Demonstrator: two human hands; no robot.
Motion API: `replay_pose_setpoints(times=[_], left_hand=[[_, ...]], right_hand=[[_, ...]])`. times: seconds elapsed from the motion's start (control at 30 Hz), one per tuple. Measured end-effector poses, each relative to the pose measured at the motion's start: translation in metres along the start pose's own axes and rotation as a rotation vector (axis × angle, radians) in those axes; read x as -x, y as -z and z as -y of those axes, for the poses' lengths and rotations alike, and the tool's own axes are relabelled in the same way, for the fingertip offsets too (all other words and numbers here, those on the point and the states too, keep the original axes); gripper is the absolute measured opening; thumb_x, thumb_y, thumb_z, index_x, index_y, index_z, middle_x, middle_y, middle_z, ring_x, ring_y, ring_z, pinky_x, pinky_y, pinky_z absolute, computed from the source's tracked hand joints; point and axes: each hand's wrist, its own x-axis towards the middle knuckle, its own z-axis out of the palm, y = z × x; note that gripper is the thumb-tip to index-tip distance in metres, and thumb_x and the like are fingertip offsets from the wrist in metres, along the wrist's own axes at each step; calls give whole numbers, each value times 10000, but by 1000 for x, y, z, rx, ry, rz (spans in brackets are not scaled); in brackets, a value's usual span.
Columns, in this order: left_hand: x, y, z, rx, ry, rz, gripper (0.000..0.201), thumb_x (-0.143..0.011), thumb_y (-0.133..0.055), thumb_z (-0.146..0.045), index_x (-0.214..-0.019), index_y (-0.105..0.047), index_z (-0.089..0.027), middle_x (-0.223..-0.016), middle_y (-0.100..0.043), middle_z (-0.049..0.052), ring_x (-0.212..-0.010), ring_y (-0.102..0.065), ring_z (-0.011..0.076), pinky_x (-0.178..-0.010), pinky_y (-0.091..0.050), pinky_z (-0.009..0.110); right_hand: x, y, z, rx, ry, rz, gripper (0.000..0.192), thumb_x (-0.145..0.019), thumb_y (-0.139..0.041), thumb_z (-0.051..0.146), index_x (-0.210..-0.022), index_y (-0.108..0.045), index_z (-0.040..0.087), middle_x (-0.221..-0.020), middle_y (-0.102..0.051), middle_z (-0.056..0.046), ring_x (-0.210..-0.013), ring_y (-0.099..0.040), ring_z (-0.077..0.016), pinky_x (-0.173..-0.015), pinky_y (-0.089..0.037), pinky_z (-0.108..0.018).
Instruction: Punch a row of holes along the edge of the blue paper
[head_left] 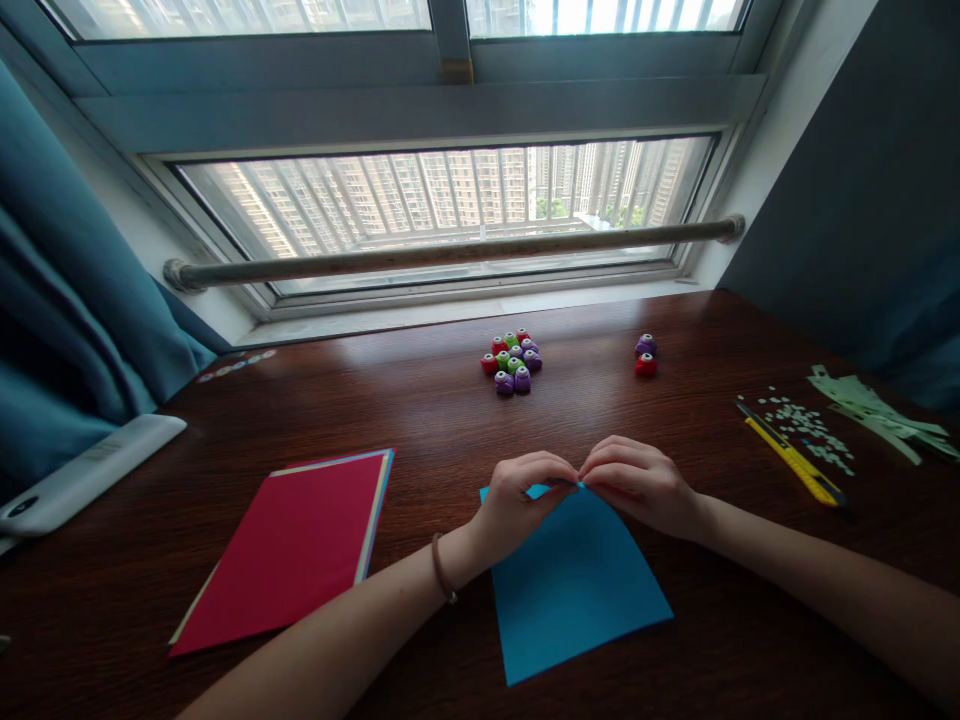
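Note:
A blue sheet of paper [581, 590] lies at a slant on the dark wooden table in front of me. My left hand [521, 495] pinches its far edge between thumb and fingers, with the far left corner poking out beside it. Close against it, my right hand [641, 485] pinches the same far edge near the right corner. The fingertips of both hands almost meet, and they hide much of that edge. Whether the edge is folded under the fingers I cannot tell.
A stack of coloured paper, red on top [292, 550], lies left. Several small red, green and purple figures with eye-like tops [514, 362] stand at the back; two more [646, 356] stand right. A yellow cutter knife [795, 462], tiny paper bits [810, 430] and pale green strips [881, 410] lie far right.

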Motion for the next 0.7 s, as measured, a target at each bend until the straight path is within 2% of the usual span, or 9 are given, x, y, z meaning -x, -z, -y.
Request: replay_pose_setpoints(times=[0.23, 0.43, 0.6, 0.7], left_hand=[[1, 2, -1, -4, -60, -4, 109, -818, -578, -137, -794, -684, -147, -843, -671, 85, -762, -630, 153, -706, -502, 253], [1, 1, -1, -8, -47, -15, 108, -810, -592, -146, -771, -692, -164, -836, -673, 73, -748, -632, 148, -687, -499, 249], [1, 2, 0, -20, -33, 1, 102, -812, -592, -144, -778, -686, -163, -847, -668, 74, -760, -628, 147, -699, -494, 256], [1, 2, 0, -19, -17, 5, 102, -816, -585, -145, -771, -675, -164, -845, -659, 69, -769, -621, 145, -715, -490, 260]], right_hand=[[2, -4, 0, 18, 79, -41, 133, -794, -599, 94, -912, -601, 154, -892, -620, -63, -845, -548, -158, -742, -478, -300], [1, -4, 3, 111, 109, -71, 137, -774, -614, 86, -895, -604, 150, -875, -637, -51, -827, -548, -158, -749, -479, -309], [2, -2, 9, 277, 132, -93, 130, -768, -623, 108, -891, -615, 151, -860, -655, -38, -829, -561, -171, -730, -468, -314], [5, -1, 11, 439, 201, -98, 180, -752, -638, 105, -927, -626, 148, -881, -668, -35, -858, -570, -190, -718, -457, -316]])
